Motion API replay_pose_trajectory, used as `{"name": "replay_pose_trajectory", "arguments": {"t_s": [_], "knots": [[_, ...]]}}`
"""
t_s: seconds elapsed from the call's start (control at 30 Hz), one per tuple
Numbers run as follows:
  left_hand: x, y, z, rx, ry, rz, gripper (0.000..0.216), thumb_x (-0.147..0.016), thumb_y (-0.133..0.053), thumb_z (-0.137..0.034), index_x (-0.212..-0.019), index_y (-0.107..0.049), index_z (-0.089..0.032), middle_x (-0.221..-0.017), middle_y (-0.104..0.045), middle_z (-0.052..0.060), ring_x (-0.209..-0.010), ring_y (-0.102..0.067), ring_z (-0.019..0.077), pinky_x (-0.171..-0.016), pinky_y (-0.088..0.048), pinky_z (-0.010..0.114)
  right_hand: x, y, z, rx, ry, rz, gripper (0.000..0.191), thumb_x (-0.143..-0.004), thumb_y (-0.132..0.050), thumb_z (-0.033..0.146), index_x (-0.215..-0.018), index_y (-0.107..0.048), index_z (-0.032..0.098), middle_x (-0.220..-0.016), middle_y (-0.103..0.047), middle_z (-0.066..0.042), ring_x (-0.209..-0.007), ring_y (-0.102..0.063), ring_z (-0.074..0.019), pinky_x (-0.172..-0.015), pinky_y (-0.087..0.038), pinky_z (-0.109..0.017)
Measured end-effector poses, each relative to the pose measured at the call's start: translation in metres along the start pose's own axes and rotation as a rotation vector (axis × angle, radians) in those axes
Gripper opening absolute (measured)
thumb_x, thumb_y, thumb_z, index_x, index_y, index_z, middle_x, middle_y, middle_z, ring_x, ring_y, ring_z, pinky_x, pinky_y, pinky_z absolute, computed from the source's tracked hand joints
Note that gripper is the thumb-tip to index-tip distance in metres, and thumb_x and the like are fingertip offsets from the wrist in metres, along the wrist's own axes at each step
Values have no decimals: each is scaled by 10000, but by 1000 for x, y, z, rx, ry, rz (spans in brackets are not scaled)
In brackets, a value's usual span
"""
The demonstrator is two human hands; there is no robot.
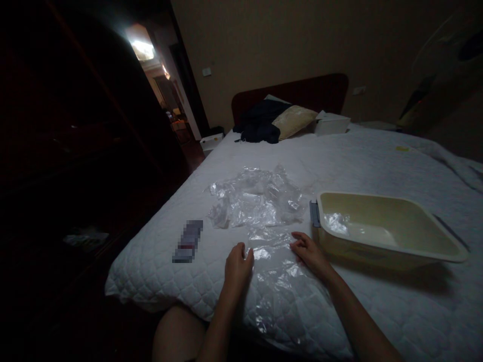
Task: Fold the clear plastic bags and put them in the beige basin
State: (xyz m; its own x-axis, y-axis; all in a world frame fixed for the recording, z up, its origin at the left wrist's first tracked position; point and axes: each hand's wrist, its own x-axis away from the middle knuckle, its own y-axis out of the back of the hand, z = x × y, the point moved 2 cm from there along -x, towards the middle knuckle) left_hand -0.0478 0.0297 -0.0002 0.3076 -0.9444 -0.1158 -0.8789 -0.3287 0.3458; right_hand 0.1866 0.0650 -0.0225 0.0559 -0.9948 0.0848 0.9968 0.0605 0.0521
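Our left hand (238, 261) and right hand (307, 251), fingers curled, each pinch an edge of one clear plastic bag (281, 286) flat on the bed (377, 166). One crumpled plastic heap (256, 198) lies farther off, one cream basin (362, 251) right, one small box (187, 241) left.

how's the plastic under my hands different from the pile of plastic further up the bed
The plastic sheet lies spread fairly flat near the bed's front edge, while the plastic pile is crumpled and bunched up farther in. The left hand and right hand rest on the plastic sheet's far edge with fingers curled; nothing touches the plastic pile. Both are clear, glossy and lie on the white quilt.
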Motion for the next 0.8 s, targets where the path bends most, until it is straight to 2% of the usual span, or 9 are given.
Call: {"name": "replay_pose_trajectory", "arguments": {"t_s": [0.07, 0.2, 0.37, 0.47, 0.57, 0.67, 0.8], "knots": [[7, 4, -3, 24, -17, -29, 82, -631, -642, -267, -666, -586, -218, -634, -497, 2, -641, -445, 171, -623, -302, 238, 1, 1, -1, -8, 13, -8, 415, -676, -582, 385, -1027, -478, 189, -661, -513, 49, -448, -484, -80, -381, -349, -191], [18, 17, 0, 142, 52, -107, 187, -618, -638, -216, -804, -623, -197, -751, -572, 38, -736, -495, 206, -682, -340, 266, 1, 1, -3, -63, -13, -75, 408, -658, -606, 419, -988, -510, 200, -685, -535, 32, -491, -532, -104, -408, -395, -210], [24, 35, 22, 197, 121, -94, 193, -606, -642, -217, -794, -640, -174, -766, -607, 48, -721, -532, 195, -682, -379, 271, -2, 4, -5, -125, -4, -140, 375, -650, -628, 430, -940, -560, 204, -756, -606, -26, -679, -599, -177, -594, -482, -300], [24, 43, 34, 217, 185, -35, 181, -592, -659, -254, -745, -638, -160, -725, -611, 41, -690, -539, 184, -636, -396, 260, 1, 8, 3, 14, 100, -159, 313, -673, -614, 413, -904, -591, 204, -869, -620, -63, -821, -589, -221, -725, -465, -361], [23, 47, 38, 277, 252, 22, 226, -581, -681, -296, -743, -627, -149, -670, -598, 21, -624, -530, 154, -573, -398, 239, 16, 5, 25, 273, 271, -151, 234, -713, -584, 360, -898, -611, 219, -946, -604, -72, -897, -560, -245, -810, -420, -395], [23, 48, 38, 364, 282, 60, 252, -586, -688, -338, -740, -619, -151, -627, -580, 1, -572, -518, 122, -537, -396, 218, 44, -23, 52, 483, 439, -40, 184, -786, -504, 294, -925, -603, 226, -922, -610, -66, -887, -557, -226, -807, -414, -367], [23, 49, 42, 459, 330, 53, 297, -597, -678, -404, -743, -615, -152, -669, -599, 16, -599, -560, 123, -557, -430, 221, 80, -91, 65, 796, 637, 314, 201, -821, -442, 184, -965, -581, 193, -901, -622, -74, -838, -562, -198, -732, -426, -309]]}}
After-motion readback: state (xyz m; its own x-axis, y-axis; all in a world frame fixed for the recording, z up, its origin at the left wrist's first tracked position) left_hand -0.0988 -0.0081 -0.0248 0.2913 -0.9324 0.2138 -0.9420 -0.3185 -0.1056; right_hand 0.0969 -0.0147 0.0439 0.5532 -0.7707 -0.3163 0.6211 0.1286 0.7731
